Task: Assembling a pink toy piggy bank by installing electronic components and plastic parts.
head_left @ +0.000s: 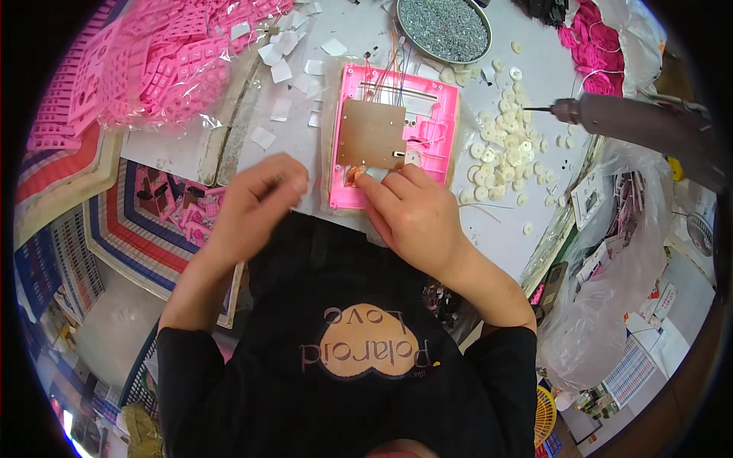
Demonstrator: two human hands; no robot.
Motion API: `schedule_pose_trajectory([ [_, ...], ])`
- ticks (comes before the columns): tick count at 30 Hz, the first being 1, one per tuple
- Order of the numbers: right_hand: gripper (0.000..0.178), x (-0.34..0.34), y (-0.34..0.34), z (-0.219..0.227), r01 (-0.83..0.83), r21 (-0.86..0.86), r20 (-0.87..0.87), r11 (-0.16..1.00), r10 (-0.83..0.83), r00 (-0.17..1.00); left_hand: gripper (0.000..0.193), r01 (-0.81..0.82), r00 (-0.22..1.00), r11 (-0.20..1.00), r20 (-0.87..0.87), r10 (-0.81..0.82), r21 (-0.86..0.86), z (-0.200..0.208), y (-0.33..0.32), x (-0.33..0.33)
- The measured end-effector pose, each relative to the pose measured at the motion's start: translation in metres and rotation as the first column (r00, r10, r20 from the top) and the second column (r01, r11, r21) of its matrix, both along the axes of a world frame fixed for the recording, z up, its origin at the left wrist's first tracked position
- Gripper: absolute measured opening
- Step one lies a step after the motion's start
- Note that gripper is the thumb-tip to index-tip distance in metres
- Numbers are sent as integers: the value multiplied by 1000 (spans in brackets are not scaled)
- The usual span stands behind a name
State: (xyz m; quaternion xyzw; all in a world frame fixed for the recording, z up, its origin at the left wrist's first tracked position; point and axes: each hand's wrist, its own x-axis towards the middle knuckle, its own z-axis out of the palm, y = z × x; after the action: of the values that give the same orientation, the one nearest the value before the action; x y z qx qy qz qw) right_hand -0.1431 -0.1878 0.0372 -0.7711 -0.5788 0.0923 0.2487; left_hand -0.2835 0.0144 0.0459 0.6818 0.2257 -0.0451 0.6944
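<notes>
A pink plastic case shell (439, 114) lies on the white table, with a brown circuit board (370, 133) and thin coloured wires (385, 72) on top of it. My right hand (416, 214) rests at the shell's near edge, its fingertips pressing a small orange piece (353, 176) below the board. My left hand (256, 202) hovers just left of the shell with fingers curled and pinched together; what it pinches is hidden.
Several white round discs (500, 145) lie scattered right of the shell. A metal bowl of small screws (443, 29) stands behind it. A hanging powered screwdriver (634, 122) reaches in from the right. Pink plastic parts in a clear bag (153, 61) and white paper squares (279, 72) lie at the left.
</notes>
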Motion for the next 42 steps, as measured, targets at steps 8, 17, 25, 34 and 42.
schedule_pose_trajectory([
  [8,47,-6,0,0,-2,-62,115,998,9,993,20,-119,955,990,264,134,-73,-15,3,30],
  [17,53,15,-3,16,-240,-243,-27,940,241,970,18,-104,950,981,274,146,-163,-9,-11,37],
  [25,40,23,-24,25,52,248,-131,967,-20,991,9,160,902,903,313,-297,398,5,-32,44],
  [34,41,24,-40,21,406,113,-607,907,-261,751,18,307,782,706,253,-570,639,11,-51,58],
  [42,19,13,-49,18,222,-6,-648,975,-173,742,19,251,900,824,190,-391,509,13,-41,77],
])
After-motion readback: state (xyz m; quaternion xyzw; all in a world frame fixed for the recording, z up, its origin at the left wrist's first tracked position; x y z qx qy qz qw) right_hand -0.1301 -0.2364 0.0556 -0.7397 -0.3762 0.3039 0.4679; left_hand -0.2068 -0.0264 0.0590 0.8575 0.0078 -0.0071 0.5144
